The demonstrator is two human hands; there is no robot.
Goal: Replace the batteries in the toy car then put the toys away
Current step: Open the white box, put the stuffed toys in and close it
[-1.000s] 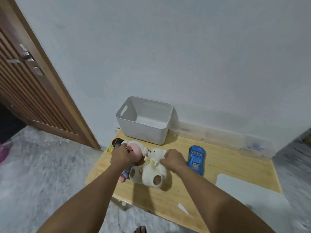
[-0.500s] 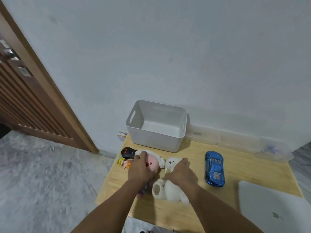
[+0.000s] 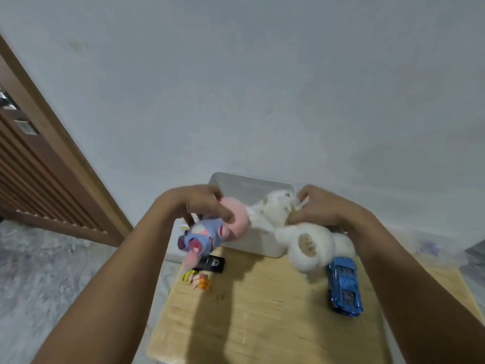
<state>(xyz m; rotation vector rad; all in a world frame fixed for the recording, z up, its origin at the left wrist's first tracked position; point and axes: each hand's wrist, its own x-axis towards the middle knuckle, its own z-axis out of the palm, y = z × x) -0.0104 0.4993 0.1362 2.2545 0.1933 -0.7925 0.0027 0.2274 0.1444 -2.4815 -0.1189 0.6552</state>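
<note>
While my left hand (image 3: pixel 202 203) grips the pink doll (image 3: pixel 223 227), my right hand (image 3: pixel 319 206) beside it clutches the white bear (image 3: pixel 301 237) above the bin (image 3: pixel 262 243).

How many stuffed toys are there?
2. The pink doll is in the left hand; the white bear is in the right hand, both by the bin. Others may be hidden.

left hand (image 3: pixel 202 203): raised, fingers curled, gripping | right hand (image 3: pixel 320 208): raised, pinching
</note>
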